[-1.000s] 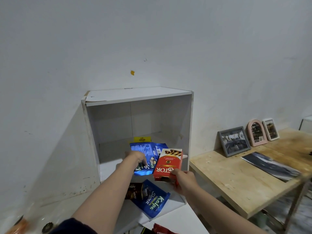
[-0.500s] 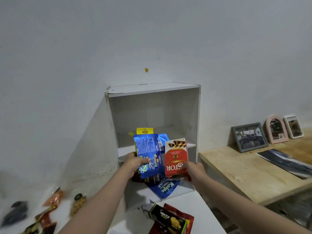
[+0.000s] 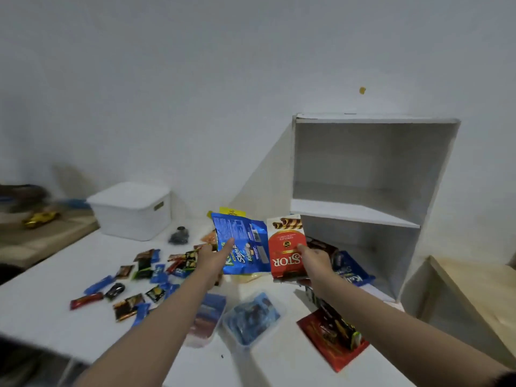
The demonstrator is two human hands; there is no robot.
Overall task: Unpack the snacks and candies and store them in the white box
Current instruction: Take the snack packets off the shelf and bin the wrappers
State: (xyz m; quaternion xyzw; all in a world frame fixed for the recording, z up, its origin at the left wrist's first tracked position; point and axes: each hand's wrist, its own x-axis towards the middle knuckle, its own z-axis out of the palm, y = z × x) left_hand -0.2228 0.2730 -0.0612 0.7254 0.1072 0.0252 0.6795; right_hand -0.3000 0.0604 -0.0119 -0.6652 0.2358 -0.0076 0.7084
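Hands raised over the tabletop's middle. We see the left hand (image 3: 215,256) gripping a blue snack packet (image 3: 240,244) by its lower left edge, and the right hand (image 3: 314,259) pinching a red wafer box (image 3: 285,247) at its right side. The lidded white box (image 3: 131,210) sits well apart, near the far left corner.

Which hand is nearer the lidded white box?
Left. The left hand, holding the blue packet, is right of the white box; the right hand is farther right.
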